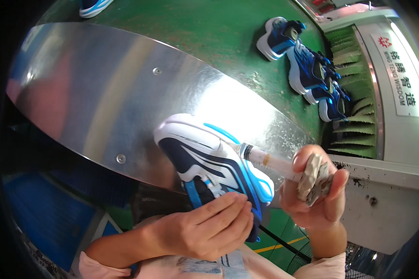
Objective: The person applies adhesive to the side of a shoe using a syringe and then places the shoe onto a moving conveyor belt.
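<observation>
My left hand (216, 225) is closed on the upper of a white, navy and light blue sports shoe (205, 160), near its opening. The shoe is tilted, its toe toward the metal shelf and its thick sole edge facing right. A clear syringe (272, 162) is in my right hand (319, 200), whose fingers wrap around its rear end. There a crumpled, greyish wad (314, 179) covers the plunger end. The syringe's front end meets or nearly touches the side of the sole; its tip is hidden.
A shiny metal shelf (125, 93) with screws lies in front of me. Beyond it, several similar blue shoes (307, 67) stand on a green surface (200, 32), beside a machine opening with green strip curtains (358, 93). A blue bin (42, 209) is at lower left.
</observation>
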A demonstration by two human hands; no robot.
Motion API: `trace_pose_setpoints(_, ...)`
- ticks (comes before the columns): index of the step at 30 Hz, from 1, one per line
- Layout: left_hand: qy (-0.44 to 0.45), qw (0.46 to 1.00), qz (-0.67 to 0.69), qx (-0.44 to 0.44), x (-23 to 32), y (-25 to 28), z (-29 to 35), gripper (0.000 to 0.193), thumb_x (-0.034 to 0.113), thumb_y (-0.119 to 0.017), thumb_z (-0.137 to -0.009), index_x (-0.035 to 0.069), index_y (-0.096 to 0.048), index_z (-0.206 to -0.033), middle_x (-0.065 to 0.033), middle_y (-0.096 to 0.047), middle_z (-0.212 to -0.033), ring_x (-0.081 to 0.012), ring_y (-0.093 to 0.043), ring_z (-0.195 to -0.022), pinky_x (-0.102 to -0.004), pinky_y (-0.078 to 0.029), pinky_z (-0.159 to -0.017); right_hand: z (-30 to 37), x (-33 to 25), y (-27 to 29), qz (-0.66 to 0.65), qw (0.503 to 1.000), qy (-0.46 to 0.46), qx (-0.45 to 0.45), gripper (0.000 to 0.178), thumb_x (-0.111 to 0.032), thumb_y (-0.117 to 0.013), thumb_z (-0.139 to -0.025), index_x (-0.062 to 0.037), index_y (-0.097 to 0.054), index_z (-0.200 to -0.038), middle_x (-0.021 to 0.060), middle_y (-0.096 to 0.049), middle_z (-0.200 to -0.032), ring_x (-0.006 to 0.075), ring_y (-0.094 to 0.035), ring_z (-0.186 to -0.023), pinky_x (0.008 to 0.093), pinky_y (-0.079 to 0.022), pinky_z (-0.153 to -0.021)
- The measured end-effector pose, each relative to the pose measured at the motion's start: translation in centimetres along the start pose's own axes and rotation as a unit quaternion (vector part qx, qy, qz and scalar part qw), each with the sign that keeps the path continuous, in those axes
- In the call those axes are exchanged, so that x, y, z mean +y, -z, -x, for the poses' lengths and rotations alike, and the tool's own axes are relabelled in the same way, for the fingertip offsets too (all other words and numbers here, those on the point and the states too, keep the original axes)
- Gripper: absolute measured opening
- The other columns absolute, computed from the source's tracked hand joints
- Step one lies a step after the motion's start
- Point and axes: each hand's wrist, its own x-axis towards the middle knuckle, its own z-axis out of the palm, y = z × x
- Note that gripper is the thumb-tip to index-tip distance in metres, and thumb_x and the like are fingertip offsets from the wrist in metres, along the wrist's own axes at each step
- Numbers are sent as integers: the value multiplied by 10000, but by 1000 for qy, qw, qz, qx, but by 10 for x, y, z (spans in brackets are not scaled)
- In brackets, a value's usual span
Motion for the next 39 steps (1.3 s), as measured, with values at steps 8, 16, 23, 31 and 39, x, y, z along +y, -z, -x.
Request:
trace_pose_setpoints(8, 27, 999, -8, -26, 6, 3, -8, 153, 74, -624, -769, 82, -660, -918, -68, -652, -965, -230, -630, -941, -365, -522, -849, 44, 32, 13, -66, 996, 19, 48, 758, -605, -547, -820, 46, -421, -1188, 68, -529, -825, 117, -506, -682, 234, -403, -602)
trace_pose_setpoints(16, 28, 998, -35, -41, 8, 3, -10, 178, 48, -651, -753, 82, -655, -927, -77, -655, -993, -255, -616, -1002, -389, -511, -887, 67, 43, 17, -46, 998, 9, 49, 740, -615, -532, -827, 12, -433, -1207, 70, -569, -886, 65, -484, -689, 185, -361, -564)
trace_pose_setpoints(23, 23, 996, -49, -65, 8, 3, -11, 192, 35, -648, -765, 75, -633, -952, -95, -642, -1026, -272, -605, -1023, -420, -518, -887, 97, 55, 32, -53, 998, -3, 41, 759, -642, -499, -815, 16, -439, -1188, 70, -572, -886, 79, -525, -715, 195, -390, -572)
trace_pose_setpoints(31, -14, 991, -84, -101, 4, 6, -21, 146, 70, -559, -797, 51, -627, -924, -119, -648, -1003, -311, -624, -976, -458, -529, -853, 111, 86, 63, -185, 982, 40, 8, 788, -671, -503, -784, 21, -449, -1158, 62, -563, -820, 89, -550, -714, 200, -407, -571)
trace_pose_setpoints(39, 18, 983, -88, -157, 8, 10, -50, 159, 71, -600, -793, 45, -653, -940, -108, -660, -987, -294, -634, -962, -438, -535, -851, 107, 119, 90, -292, 952, 93, 0, 772, -655, -513, -800, 26, -453, -1157, 65, -568, -809, 83, -526, -697, 185, -367, -557)
